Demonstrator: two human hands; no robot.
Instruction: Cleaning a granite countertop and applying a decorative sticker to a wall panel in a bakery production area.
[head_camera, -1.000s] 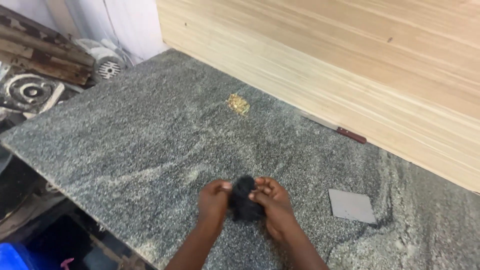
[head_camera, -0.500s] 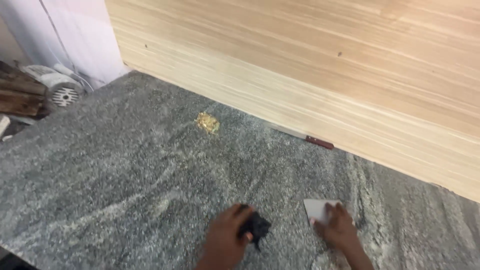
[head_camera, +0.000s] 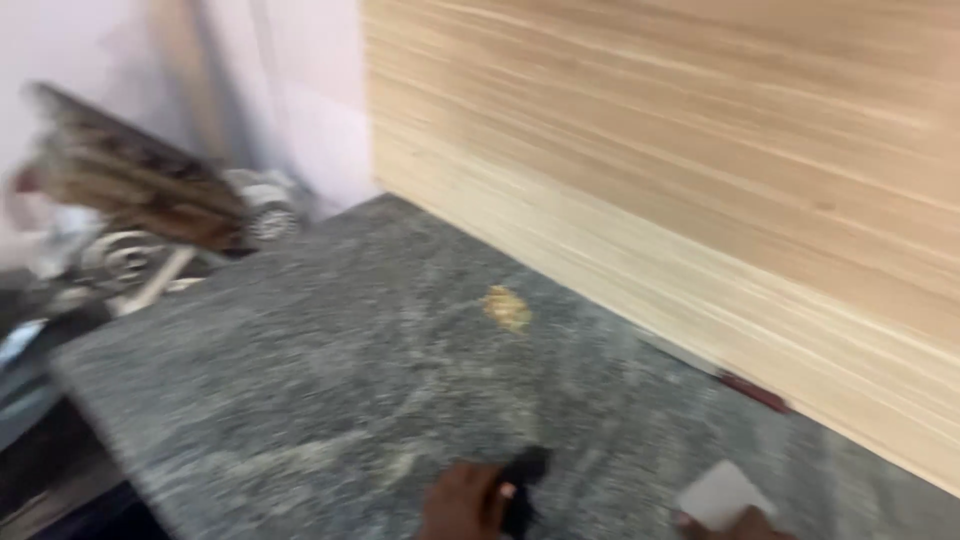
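Observation:
At the bottom edge of the head view my left hand (head_camera: 462, 503) grips a small black object (head_camera: 524, 478) just above the grey granite slab (head_camera: 300, 400). Only the fingertips of my right hand (head_camera: 740, 524) show at the bottom right; they hold a small pale square sheet (head_camera: 718, 492), which lies against or just over the slab. The picture is blurred by motion. Both wrists are cut off by the frame.
A small yellow-brown pile (head_camera: 508, 307) sits on the slab near the stacked plywood boards (head_camera: 700, 180) leaning along the back. A dark red flat piece (head_camera: 752, 390) lies at the boards' foot. Metal parts and scrap wood (head_camera: 150, 210) clutter the far left.
My hands separated: the left kept the black object, the right went to the pale sheet. The view then tilted up and left, so both hands dropped to the bottom edge.

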